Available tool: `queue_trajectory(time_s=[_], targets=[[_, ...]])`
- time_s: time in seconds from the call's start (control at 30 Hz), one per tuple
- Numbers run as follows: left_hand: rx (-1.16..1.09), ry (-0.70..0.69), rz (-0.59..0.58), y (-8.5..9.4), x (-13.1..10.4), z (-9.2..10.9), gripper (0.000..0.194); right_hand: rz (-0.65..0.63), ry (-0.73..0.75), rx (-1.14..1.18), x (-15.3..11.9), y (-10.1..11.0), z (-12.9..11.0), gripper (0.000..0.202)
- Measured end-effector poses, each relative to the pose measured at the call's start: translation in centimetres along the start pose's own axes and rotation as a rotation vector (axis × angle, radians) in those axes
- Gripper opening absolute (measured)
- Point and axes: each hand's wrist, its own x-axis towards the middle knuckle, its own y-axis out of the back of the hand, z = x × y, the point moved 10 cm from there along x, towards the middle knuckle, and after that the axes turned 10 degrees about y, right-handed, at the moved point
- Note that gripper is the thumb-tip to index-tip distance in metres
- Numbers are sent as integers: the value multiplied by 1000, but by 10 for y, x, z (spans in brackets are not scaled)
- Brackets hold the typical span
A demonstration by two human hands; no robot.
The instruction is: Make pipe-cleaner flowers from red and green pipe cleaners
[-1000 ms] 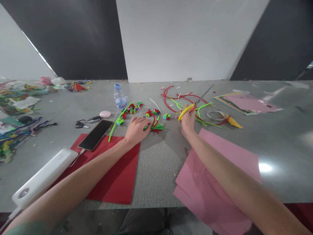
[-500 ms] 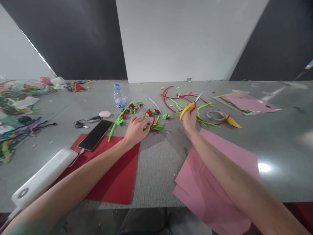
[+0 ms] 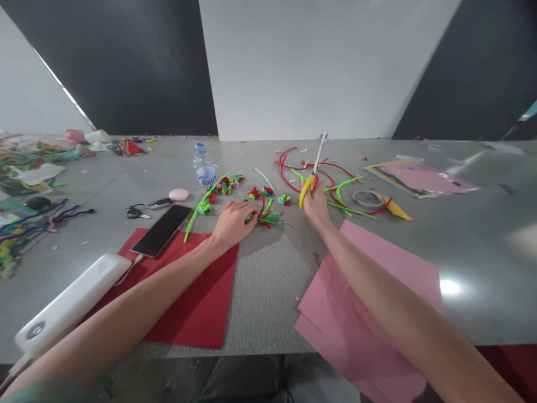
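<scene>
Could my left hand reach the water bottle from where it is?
Probably yes: the bottle stands beyond the left hand, with only low twists and a green stem between. But the hand would likely need to let go of the stem bundle first.

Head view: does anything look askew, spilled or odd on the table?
The pink sheets look odd: fanned askew, partly overhanging the near edge of the table. Loose red and green strands sprawl untidily around the right hand. No spill shows; the bottle stands upright.

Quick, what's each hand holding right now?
Left hand: closed, holding green and red pipe cleaners.
Right hand: closed on the scissors.
</scene>
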Motion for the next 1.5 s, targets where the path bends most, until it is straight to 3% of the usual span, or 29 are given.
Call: queue_trajectory(time_s=[0.1, 0.23, 0.9, 1.07, 1.3, 1.5], targets=[[-3, -5, 4, -1, 0, 0, 13, -61, 52, -237, -1, -5, -10, 33], [-9, 4, 0, -3, 0, -3, 12, -112, 89, -366, -3, -10, -16, 29], [-11, 28, -71, -5, 1, 1, 10, -88, 123, -367, 1, -8, -9, 27], [33, 21, -101, -9, -1, 2, 16, -59, 222, -416, 3, -4, -20, 20], [5, 37, -107, -12, 1, -4, 15, -166, 241, -554, -4, -8, -29, 20], [-12, 44, -80, -8, 3, -6, 15, -160, 192, -592, -5, -6, -24, 30]])
